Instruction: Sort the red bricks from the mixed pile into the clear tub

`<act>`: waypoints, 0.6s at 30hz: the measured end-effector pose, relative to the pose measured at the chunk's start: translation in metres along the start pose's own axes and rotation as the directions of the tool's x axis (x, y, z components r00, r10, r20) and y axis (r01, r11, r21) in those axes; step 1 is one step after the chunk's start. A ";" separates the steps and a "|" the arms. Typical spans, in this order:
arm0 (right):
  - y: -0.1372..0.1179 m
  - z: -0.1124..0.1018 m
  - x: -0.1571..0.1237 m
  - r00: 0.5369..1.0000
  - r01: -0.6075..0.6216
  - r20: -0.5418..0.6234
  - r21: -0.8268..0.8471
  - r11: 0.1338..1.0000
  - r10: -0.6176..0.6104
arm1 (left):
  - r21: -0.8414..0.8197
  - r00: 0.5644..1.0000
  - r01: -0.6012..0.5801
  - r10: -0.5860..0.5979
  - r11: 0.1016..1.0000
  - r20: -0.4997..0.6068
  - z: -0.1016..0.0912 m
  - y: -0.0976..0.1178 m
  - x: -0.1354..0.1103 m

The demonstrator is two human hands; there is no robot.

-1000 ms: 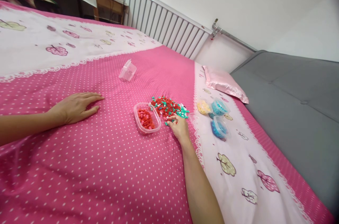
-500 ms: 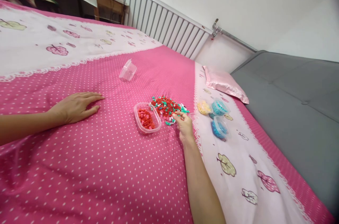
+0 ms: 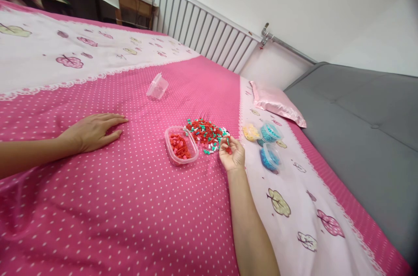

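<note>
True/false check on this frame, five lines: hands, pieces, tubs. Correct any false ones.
1. The left hand rests palm down on the polka-dot sheet. True.
2. The right hand is bare of any pieces. False: it holds small red pieces.
3. The mixed pile includes red, green and white pieces. True.
4. The tub of red and pink pieces has its lid on. False: that tub is open.
5. In this view, the tub of blue pieces lies right of the mixed pile. True.
</note>
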State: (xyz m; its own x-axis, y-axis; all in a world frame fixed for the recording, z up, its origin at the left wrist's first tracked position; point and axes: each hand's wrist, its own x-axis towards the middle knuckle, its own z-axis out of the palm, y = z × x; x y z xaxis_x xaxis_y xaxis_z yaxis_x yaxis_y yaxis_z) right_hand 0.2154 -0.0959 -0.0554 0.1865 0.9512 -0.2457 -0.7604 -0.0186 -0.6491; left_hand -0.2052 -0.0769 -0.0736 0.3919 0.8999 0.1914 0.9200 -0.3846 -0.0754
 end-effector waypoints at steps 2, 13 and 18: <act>0.000 0.000 0.000 0.999 -0.018 -0.029 0.052 0.998 0.020 | 0.002 1.000 0.003 -0.003 1.000 0.003 0.000 0.000 0.000; -0.002 0.000 0.000 0.998 0.009 -0.056 0.048 0.999 -0.006 | -0.014 1.000 -0.004 0.004 1.000 -0.001 -0.001 0.000 -0.001; 0.003 -0.008 0.005 0.994 0.109 -0.007 -0.215 0.970 -0.113 | -0.032 1.000 0.009 -0.010 0.999 -0.002 -0.001 0.001 0.000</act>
State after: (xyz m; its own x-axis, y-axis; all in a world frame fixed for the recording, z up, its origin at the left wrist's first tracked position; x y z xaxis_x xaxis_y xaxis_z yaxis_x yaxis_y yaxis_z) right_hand 0.2193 -0.0937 -0.0646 0.2762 0.9449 -0.1759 -0.5838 0.0195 -0.8117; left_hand -0.2049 -0.0777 -0.0725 0.3831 0.9031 0.1940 0.9230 -0.3823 -0.0426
